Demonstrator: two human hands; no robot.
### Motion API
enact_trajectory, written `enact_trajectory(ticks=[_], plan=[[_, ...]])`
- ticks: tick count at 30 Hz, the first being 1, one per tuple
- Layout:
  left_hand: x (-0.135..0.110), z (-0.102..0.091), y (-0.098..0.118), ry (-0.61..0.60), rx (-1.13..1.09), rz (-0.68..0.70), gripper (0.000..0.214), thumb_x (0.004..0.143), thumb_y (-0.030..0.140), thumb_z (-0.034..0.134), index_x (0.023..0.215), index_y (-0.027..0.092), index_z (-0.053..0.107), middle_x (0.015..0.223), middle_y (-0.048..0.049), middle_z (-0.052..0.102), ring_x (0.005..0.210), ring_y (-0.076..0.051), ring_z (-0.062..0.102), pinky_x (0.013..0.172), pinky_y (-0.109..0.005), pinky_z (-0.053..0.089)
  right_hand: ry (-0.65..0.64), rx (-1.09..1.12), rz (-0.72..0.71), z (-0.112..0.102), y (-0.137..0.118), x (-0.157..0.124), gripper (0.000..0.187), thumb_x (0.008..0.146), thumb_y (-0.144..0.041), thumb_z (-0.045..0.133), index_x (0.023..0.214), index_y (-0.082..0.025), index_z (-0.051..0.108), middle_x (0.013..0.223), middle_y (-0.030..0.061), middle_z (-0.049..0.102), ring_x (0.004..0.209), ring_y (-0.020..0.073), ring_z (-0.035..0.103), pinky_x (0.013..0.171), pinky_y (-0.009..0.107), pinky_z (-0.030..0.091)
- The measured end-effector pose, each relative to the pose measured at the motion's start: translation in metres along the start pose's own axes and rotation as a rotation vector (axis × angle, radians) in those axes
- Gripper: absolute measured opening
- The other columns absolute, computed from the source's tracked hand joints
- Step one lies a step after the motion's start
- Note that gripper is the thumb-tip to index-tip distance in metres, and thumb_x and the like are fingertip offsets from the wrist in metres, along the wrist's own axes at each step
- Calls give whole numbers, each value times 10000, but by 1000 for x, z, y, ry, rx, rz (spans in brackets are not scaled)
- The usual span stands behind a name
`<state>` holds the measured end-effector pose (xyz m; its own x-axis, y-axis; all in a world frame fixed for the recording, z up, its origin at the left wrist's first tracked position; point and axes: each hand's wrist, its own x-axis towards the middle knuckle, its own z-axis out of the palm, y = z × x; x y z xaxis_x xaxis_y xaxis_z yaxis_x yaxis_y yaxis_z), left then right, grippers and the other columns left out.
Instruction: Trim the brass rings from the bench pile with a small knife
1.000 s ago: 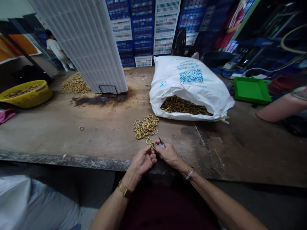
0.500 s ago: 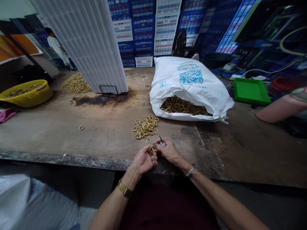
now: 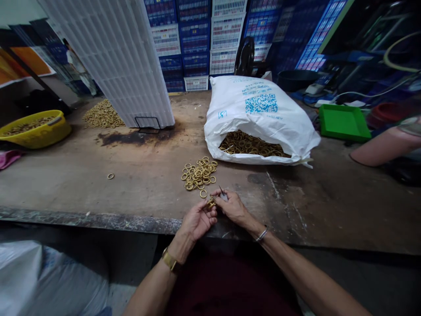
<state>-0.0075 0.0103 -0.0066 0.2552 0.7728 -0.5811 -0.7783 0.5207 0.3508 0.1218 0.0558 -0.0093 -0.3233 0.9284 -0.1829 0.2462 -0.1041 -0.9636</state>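
Observation:
Near the table's front edge, my left hand (image 3: 199,219) is turned palm up with its fingers curled around a few brass-coloured rings (image 3: 211,202). Against it, my right hand (image 3: 233,207) is closed on a small pointed blade (image 3: 222,193), whose dark tip sticks up past the fingers; its kind is hard to make out. Its thumb and fingertips also meet the rings. Just beyond the hands lies a loose pile of brass-coloured rings (image 3: 198,174), with one ring (image 3: 203,193) close to my left fingertips.
A white sack (image 3: 263,101) of rings lies open towards me. Left are a single ring (image 3: 111,176), a yellow basin (image 3: 39,131), a bigger ring heap (image 3: 103,115) and a tall white ribbed stack (image 3: 121,66). A green tray (image 3: 344,123) is at right. A person (image 3: 79,68) stands far left.
The rings between my hands have tilted, and my left fingers have shifted slightly around them. Both hands stay in nearly the same place. The view has moved a little.

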Motion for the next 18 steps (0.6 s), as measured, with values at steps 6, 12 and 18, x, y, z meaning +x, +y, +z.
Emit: enact_trajectory(ticks=[6, 12, 18], plan=[[2, 1, -8, 10, 42, 160, 130, 708, 180, 662, 778, 121, 569, 617, 11, 558, 479, -67, 495, 460, -194, 387, -21, -141, -78, -3, 0, -2, 290, 742, -363, 528, 917, -143, 599, 735, 17, 636, 632, 120, 564, 599, 231, 442], [-1, 4, -9, -28, 84, 171, 196, 652, 196, 707, 775, 116, 576, 572, 30, 515, 468, -57, 463, 451, -188, 369, -34, -168, -77, -1, 0, -3, 260, 733, -346, 543, 894, -154, 609, 762, 20, 651, 659, 121, 575, 624, 231, 453], [0, 1, -7, -31, 49, 149, 169, 666, 135, 676, 789, 110, 564, 584, 33, 511, 458, -50, 453, 445, -186, 378, -42, -111, -53, 0, 6, 2, 250, 758, -336, 495, 863, -142, 613, 678, 8, 622, 575, 109, 535, 557, 220, 428]])
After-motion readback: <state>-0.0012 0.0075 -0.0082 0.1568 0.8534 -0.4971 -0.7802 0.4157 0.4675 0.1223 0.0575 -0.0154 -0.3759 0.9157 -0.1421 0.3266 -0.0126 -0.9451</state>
